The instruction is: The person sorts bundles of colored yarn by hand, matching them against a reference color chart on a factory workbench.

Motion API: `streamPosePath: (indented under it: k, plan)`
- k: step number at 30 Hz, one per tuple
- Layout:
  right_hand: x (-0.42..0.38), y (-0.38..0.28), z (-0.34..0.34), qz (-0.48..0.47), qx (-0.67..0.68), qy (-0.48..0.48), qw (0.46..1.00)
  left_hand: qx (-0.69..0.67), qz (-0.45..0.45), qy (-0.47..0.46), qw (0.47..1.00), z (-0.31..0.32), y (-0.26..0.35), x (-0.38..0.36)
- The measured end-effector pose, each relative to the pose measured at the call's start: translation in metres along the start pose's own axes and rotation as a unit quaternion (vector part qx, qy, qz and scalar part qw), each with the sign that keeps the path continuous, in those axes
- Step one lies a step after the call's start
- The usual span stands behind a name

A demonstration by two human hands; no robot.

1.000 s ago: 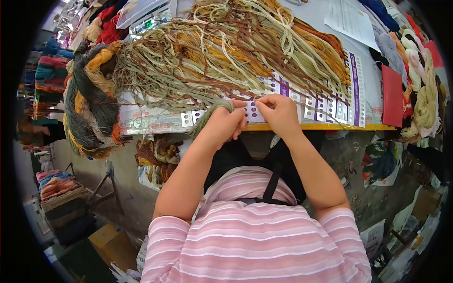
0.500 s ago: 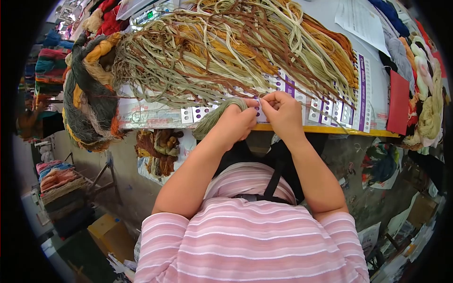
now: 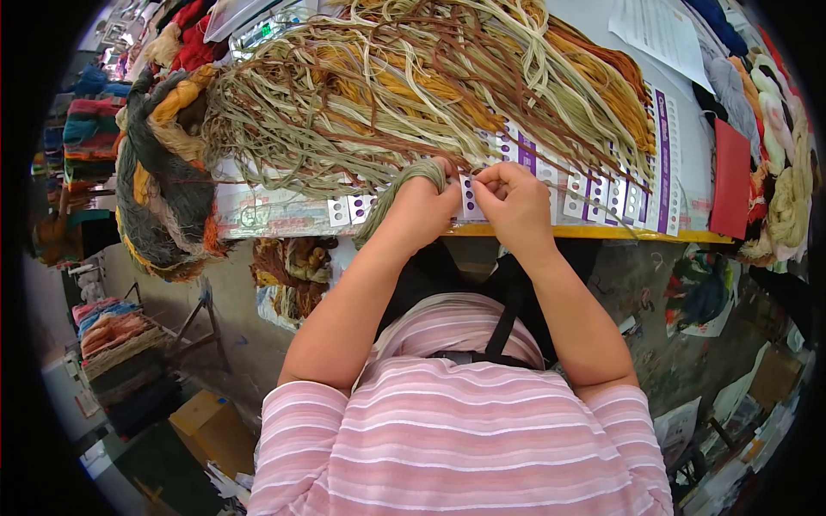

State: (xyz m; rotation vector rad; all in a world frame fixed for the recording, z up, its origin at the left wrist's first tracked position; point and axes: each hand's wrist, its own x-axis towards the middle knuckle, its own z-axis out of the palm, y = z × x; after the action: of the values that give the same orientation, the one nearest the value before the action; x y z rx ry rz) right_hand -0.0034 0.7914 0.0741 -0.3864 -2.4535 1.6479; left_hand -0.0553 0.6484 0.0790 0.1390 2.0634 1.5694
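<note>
My left hand point(image 3: 423, 211) is closed around a skein of sage-green thread point(image 3: 385, 202), which loops over the fingers and hangs toward the table edge. Close to it, my right hand point(image 3: 518, 205) pinches thumb and forefinger together at the upper part of a white and purple card with punched holes point(image 3: 469, 199). What lies between those fingertips is too small to make out. Beyond both hands spreads a thick layer of loose threads point(image 3: 370, 95) in green, cream, brown and orange, covering most of a row of similar punched cards point(image 3: 615, 198).
A yellow strip point(image 3: 594, 231) runs along the table's front edge. To the right are a red folder point(image 3: 730, 179), a printed sheet point(image 3: 658, 39) and hanging skeins point(image 3: 783, 189). Dark and orange yarn hanks point(image 3: 163, 172) drape at the left. A cardboard box point(image 3: 211, 430) stands on the floor.
My left hand has shifted slightly left and turned, drawing the green skein up over its fingers. More of the punched card shows between the hands. My right hand stays nearly in place, still pinching.
</note>
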Motion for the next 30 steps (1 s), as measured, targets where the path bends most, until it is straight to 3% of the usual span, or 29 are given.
streamPosePath:
  k: [1, 4, 7, 10, 13, 16, 18, 21, 25, 28, 30]
  plan:
    - [-0.001, 0.000, -0.001, -0.008, -0.002, -0.005, 1.000, 0.012, 0.016, 0.003, 1.000, 0.000, 0.003, 0.000]
    - [-0.005, 0.001, -0.005, -0.032, 0.008, -0.025, 0.999, -0.041, -0.150, -0.026, 0.987, -0.003, 0.023, -0.004]
    - [-0.009, 0.004, -0.007, -0.030, 0.057, -0.039, 0.997, -0.066, -0.168, -0.012, 0.983, -0.003, 0.034, -0.005]
    - [-0.008, 0.002, -0.009, 0.014, 0.105, -0.043, 0.993, -0.046, -0.093, 0.002, 0.995, -0.006, 0.020, -0.002]
    - [-0.009, -0.010, -0.014, -0.028, -0.019, -0.058, 0.998, -0.074, 0.023, 0.087, 0.993, -0.030, 0.015, -0.002]
    - [-0.013, -0.004, -0.010, -0.143, -0.162, -0.022, 0.976, -0.292, -0.005, 0.123, 0.948, -0.069, 0.031, -0.009]
    - [-0.014, -0.011, -0.010, -0.121, -0.202, -0.038, 0.971, -0.429, -0.002, 0.128, 0.894, -0.081, 0.041, -0.018]
    - [-0.009, -0.011, -0.004, -0.167, -0.266, -0.019, 0.949, -0.473, 0.024, -0.002, 0.881, -0.089, 0.031, -0.018]
    - [-0.001, -0.009, -0.003, -0.212, -0.256, 0.010, 0.943, -0.377, -0.012, -0.055, 0.925, -0.057, 0.039, -0.014]
    - [-0.002, -0.016, -0.011, -0.127, -0.098, -0.033, 0.986, -0.219, -0.007, -0.142, 0.965, -0.035, 0.029, -0.004]
    - [-0.002, -0.029, -0.019, 0.011, -0.011, -0.094, 0.995, -0.094, -0.038, -0.162, 0.982, -0.023, 0.035, -0.003]
